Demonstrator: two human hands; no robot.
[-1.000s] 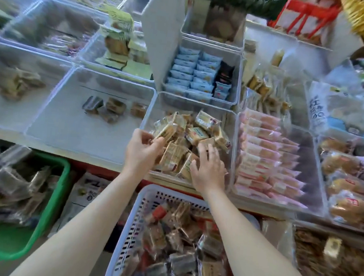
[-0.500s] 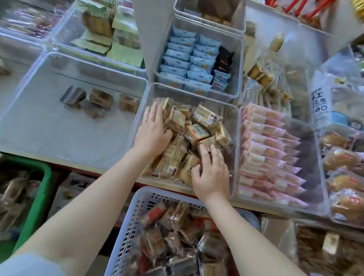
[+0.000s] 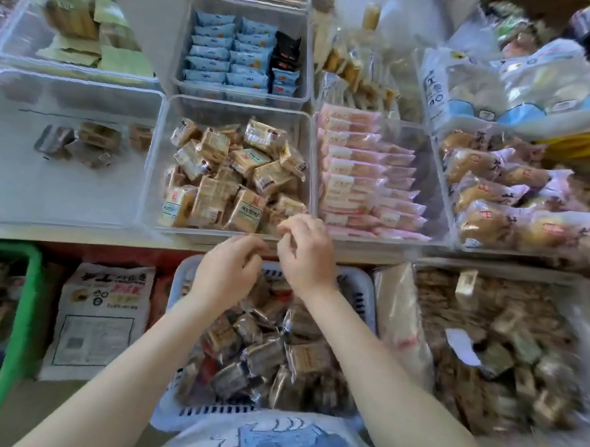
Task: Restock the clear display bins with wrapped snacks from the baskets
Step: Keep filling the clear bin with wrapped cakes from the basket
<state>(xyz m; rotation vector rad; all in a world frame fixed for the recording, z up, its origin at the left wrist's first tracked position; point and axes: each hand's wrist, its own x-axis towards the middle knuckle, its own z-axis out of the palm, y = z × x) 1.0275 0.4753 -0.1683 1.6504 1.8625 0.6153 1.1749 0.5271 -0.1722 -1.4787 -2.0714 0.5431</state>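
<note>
Hands hover side by side between desk and basket: left hand [image 3: 226,274] and right hand [image 3: 307,251] both loosely curled, holding nothing I can see. Tan wrapped snacks [image 3: 233,175] fill the clear bin [image 3: 156,161] at the desk's front edge. Best next: dip into the white basket [image 3: 362,293] below, gather several packets, lay them flat in gaps.

A printed paper bag [image 3: 100,316] lies below the counter edge [image 3: 71,236].
</note>
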